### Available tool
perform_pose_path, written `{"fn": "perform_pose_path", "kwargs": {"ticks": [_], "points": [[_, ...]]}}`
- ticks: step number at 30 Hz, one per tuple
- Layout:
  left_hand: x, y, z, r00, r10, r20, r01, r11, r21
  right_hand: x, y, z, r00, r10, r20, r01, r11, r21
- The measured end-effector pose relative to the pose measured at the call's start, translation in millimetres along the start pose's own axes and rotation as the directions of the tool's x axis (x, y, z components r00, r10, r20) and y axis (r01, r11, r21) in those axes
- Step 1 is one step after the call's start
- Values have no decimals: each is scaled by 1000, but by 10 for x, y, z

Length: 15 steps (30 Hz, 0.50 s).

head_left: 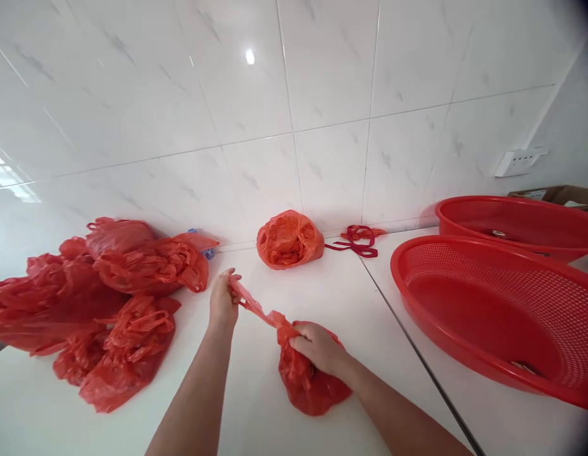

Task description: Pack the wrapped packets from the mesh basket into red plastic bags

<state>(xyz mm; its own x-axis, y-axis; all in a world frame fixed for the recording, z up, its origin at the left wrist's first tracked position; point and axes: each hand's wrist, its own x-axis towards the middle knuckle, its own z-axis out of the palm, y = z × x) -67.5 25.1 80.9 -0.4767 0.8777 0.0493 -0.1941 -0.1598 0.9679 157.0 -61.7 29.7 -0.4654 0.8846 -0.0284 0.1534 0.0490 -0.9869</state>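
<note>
A red plastic bag [317, 392] rests on the white table in front of me, its lower part bulging. My right hand [319, 347] is closed round the bag's gathered neck. My left hand [225, 294], up and to the left, grips the stretched end of the same bag, so a thin twisted strip runs between both hands. What is inside the bag cannot be made out. Beyond my hands, against the wall, sits another red plastic bag [290, 240], its opening crumpled and facing me.
A heap of red plastic bags [132, 266] lies on the left. Two red perforated baskets [464, 316] stand on the right, with small objects in them. A dark red ribbon [362, 240] lies by the tiled wall. A seam [417, 351] crosses the white table [256, 392].
</note>
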Motion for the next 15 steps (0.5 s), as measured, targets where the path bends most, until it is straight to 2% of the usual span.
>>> {"fn": "perform_pose_path", "kwargs": {"ticks": [1, 3, 5, 6, 8, 10, 13, 15], "points": [[-66, 19, -46, 994, 61, 88, -69, 994, 88, 12, -18, -37, 1000, 3, -22, -3, 1000, 26], [-191, 39, -151, 937, 132, 323, -245, 908, 341, 30, -52, -107, 999, 4, -45, -1, 998, 63], [-269, 16, -250, 870, 103, 482, -395, 730, 558, 37, -72, -140, 999, -7, -41, 9, 998, 65], [-282, -13, -288, 868, 95, 487, -425, 648, 632, 37, -75, -132, 999, -9, -31, 11, 999, 49], [-251, -91, -336, 897, 153, 414, -430, 519, 739, 33, -69, -56, 1000, -7, 15, 8, 1000, -15], [-153, -169, -358, 918, 246, 309, -391, 449, 803, 11, -57, 90, 997, -27, 70, 34, 995, -99], [67, -210, -443, 937, 301, 177, -304, 454, 838, -97, -24, 357, 987, -96, 129, 118, 978, -173], [209, -164, -597, 946, 320, 59, -216, 483, 849, -217, 26, 501, 979, -82, 187, 101, 991, -93]]}}
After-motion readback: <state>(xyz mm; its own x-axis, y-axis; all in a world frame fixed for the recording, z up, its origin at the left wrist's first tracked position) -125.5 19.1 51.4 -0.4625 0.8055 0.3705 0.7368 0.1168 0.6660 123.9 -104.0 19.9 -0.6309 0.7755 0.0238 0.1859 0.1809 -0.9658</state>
